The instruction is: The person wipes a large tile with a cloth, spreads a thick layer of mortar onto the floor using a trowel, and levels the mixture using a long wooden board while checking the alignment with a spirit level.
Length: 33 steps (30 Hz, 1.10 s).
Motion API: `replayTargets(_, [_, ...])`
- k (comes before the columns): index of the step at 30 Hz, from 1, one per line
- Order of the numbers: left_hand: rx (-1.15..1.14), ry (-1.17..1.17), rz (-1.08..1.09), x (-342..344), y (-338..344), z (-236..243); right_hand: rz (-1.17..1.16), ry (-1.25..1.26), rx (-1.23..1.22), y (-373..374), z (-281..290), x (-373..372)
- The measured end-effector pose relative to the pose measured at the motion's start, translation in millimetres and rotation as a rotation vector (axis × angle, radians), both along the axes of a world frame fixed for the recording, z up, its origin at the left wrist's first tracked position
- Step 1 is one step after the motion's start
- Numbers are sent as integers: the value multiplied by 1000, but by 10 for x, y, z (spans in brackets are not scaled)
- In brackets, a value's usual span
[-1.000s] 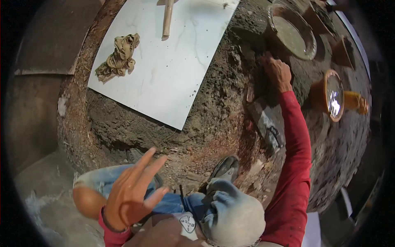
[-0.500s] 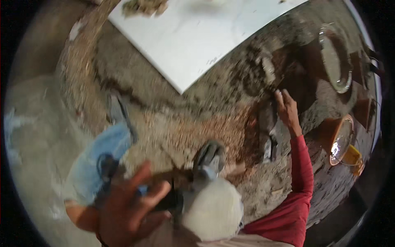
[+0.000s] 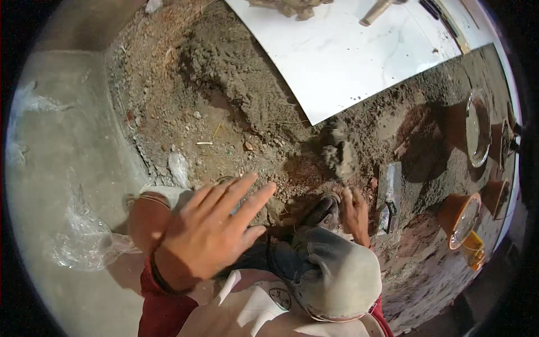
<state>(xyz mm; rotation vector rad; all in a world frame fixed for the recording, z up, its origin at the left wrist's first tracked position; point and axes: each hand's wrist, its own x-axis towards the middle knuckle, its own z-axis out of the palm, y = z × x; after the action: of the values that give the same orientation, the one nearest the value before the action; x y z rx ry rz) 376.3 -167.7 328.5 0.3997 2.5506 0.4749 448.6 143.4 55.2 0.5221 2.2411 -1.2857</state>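
Observation:
My right hand (image 3: pixel 356 214) is closed on the handle end of a trowel (image 3: pixel 340 156). Grey wet mortar covers its blade, which is blurred and held over the mortar bed just below the near corner of a white tile slab (image 3: pixel 337 73). My left hand (image 3: pixel 210 227) hovers palm down in front of me, fingers spread, holding nothing. To the right of my right hand, a flat steel plastering trowel (image 3: pixel 388 191) with a dark handle lies on the ground.
An orange-brown bucket (image 3: pixel 448 216) with liquid, a yellow object (image 3: pixel 475 253) and a wide pan (image 3: pixel 478 132) stand at right. A mortar lump (image 3: pixel 295 7) and a tool handle (image 3: pixel 377 11) lie on the slab. Clear plastic (image 3: pixel 84 241) lies left on concrete (image 3: pixel 67 135).
My right hand has drawn back toward me with the trowel. The left hand has come forward and flattened out. The view has shifted, so the slab appears farther right.

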Motion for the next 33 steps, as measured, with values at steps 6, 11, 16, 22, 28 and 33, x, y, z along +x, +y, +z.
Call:
replayTargets(6, [109, 26, -192, 415, -377, -29, -117, -235, -501, -1143, 485, -351])
replayTargets(11, [263, 57, -183, 602, -679, 80, 564, 466, 247, -1708, 234, -799])
replayTargets(16, [323, 22, -110, 606, -846, 48, 365, 424, 677, -877, 265, -658])
replayTargets(22, [330, 76, -193, 633, -846, -8, 52, 461, 902, 553, 130, -1538])
replayTargets(28, [316, -18, -292, 597, -758, -25, 78, 478, 868, 847, -342, -1710])
replayTargets(33, [311, -12, -326, 580, -778, -3, 123, 540, 804, 265, -332, -1026])
